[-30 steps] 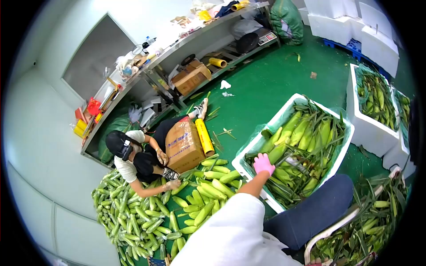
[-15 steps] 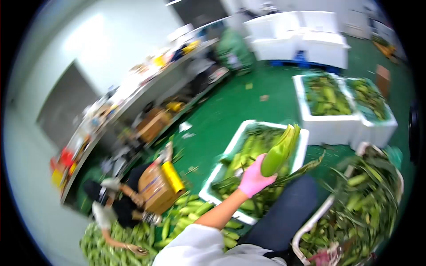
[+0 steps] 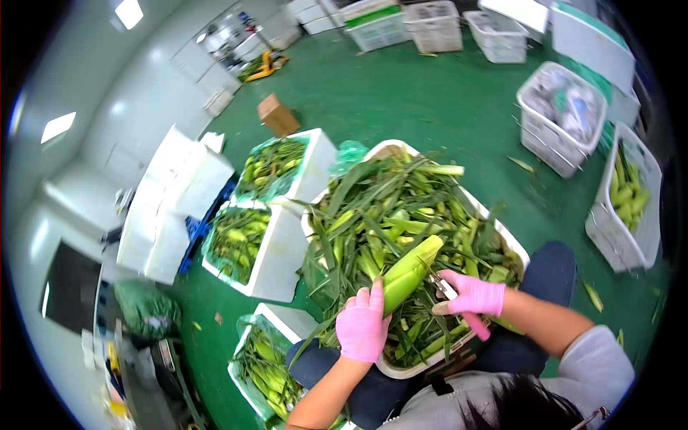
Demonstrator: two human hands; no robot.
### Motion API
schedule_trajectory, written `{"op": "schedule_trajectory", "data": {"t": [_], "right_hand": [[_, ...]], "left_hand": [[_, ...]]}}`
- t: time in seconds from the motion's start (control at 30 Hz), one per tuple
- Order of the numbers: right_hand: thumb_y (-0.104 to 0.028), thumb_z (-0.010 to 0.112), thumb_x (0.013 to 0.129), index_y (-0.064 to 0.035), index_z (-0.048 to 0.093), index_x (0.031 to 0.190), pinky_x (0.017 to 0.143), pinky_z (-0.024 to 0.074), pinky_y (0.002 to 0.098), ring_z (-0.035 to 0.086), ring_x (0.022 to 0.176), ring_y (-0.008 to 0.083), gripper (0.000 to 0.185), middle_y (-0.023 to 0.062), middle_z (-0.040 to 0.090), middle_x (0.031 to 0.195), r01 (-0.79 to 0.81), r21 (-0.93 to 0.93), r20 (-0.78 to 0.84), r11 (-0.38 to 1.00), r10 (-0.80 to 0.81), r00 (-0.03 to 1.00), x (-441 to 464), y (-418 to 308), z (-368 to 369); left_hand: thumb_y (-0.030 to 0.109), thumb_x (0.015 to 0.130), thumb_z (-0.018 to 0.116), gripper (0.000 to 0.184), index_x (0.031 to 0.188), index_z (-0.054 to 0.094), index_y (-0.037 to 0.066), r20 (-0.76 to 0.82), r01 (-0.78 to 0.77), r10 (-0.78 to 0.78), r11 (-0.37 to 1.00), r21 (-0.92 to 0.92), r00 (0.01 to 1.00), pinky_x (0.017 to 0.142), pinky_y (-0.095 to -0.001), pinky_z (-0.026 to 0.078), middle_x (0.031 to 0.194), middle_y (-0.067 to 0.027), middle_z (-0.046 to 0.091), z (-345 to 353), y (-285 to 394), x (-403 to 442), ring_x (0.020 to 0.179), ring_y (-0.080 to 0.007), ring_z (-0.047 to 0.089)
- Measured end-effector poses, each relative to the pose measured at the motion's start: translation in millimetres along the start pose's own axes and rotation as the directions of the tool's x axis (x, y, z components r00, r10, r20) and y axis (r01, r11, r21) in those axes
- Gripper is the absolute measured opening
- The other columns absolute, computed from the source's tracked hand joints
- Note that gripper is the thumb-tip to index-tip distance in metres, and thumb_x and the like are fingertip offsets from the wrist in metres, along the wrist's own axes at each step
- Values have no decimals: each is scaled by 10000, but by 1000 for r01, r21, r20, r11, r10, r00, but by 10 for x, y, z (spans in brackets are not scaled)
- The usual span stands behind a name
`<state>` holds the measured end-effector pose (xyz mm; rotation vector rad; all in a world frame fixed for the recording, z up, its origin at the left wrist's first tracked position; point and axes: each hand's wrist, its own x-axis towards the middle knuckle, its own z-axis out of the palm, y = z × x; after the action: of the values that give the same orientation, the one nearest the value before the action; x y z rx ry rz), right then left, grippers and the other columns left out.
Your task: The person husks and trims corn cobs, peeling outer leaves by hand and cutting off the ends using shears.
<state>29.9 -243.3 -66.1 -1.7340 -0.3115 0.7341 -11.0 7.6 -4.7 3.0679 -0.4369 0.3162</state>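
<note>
An ear of corn in its green husk is gripped at its lower end by my left hand, which wears a pink glove. Pruning shears with pink handles sit in my right hand, also gloved in pink. Their blades are close to the side of the ear; whether they touch it is unclear. Both hands are over a large white tub between my legs, heaped with corn leaves and stripped husks.
White foam boxes of corn stand to the left. Beyond them are stacked foam boxes and a green sack. A basket with corn and one with plastic bags are at right. A cardboard box lies farther back.
My view has swung right, from the box of corn to the tub. The ear in my left hand is now above the tub, and my right hand with the shears has come up beside it.
</note>
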Motion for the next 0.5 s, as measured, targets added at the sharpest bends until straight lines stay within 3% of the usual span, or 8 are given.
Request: {"op": "schedule_trajectory", "data": {"t": [0.1, 0.13, 0.17, 0.3, 0.33, 0.37, 0.43, 0.5], "right_hand": [[-267, 771, 832, 43, 377, 1470, 735, 555, 342, 682, 633, 230, 812, 143, 698, 937, -251, 189, 176, 949, 219, 960, -303, -94, -238], [-239, 748, 812, 32, 410, 1450, 740, 555, 342, 708, 714, 240, 771, 149, 701, 939, -62, -42, 31, 997, 64, 997, -164, 315, -135], [-237, 748, 781, 14, 440, 1436, 747, 557, 351, 707, 760, 265, 766, 165, 706, 941, -51, -117, -26, 992, 48, 999, -168, 372, -104], [-262, 735, 772, -6, 602, 1169, 736, 548, 375, 678, 752, 299, 490, 167, 703, 883, -95, -158, -102, 983, 79, 992, -197, 378, -21], [-266, 730, 776, -9, 623, 1106, 732, 546, 378, 673, 745, 302, 432, 166, 701, 868, -105, -155, -108, 982, 89, 990, -216, 395, -3], [-267, 727, 777, -9, 617, 982, 721, 539, 392, 672, 745, 309, 347, 163, 683, 813, 16, -66, -148, 998, -26, 989, -200, 568, 66], [-215, 715, 800, -16, 608, 986, 696, 546, 374, 671, 723, 251, 293, 123, 674, 801, 106, -53, -152, 993, -113, 982, -209, 602, 83], [-184, 704, 843, -30, 603, 1013, 664, 552, 331, 658, 709, 176, 251, 75, 660, 804, 10, 404, 9, 915, -15, 1000, -259, 560, 162]], "left_hand": [[207, 621, 873, 800, 1353, 568, 95, 98, -62, 69, 996, -71, 993, 746, -412, 551, 1007, -103, 659, 239, 49, 18, 885, -308, 667], [240, 645, 864, 769, 1345, 577, 103, 119, -36, 53, 990, -139, 991, 743, -406, 555, 1015, -107, 670, 291, 72, 29, 890, -305, 677], [250, 653, 860, 761, 1344, 577, 105, 146, -47, 69, 988, -145, 987, 742, -404, 557, 1015, -108, 672, 319, 91, 39, 890, -305, 679], [289, 690, 845, 733, 1342, 572, 94, 290, -70, 114, 985, -155, 950, 770, -401, 565, 1039, -126, 687, 242, 28, 231, 922, -326, 688], [290, 697, 842, 740, 1351, 563, 86, 323, -41, 128, 964, -264, 938, 798, -396, 565, 1082, -143, 689, 236, -17, 306, 961, -339, 686], [292, 704, 840, 747, 1360, 554, 78, 354, -7, 148, 930, -368, 923, 826, -391, 566, 1125, -160, 691, 240, -82, 346, 1000, -351, 684], [283, 714, 842, 866, 1457, 460, 55, 430, 47, 184, 880, -473, 884, 896, -363, 552, 1199, -190, 678, 215, -185, 399, 1073, -337, 680], [287, 724, 841, 949, 1524, 386, 56, 438, 52, 244, 825, -563, 865, 920, -346, 542, 1223, -193, 670, 103, -282, 439, 1080, -301, 688]]}}
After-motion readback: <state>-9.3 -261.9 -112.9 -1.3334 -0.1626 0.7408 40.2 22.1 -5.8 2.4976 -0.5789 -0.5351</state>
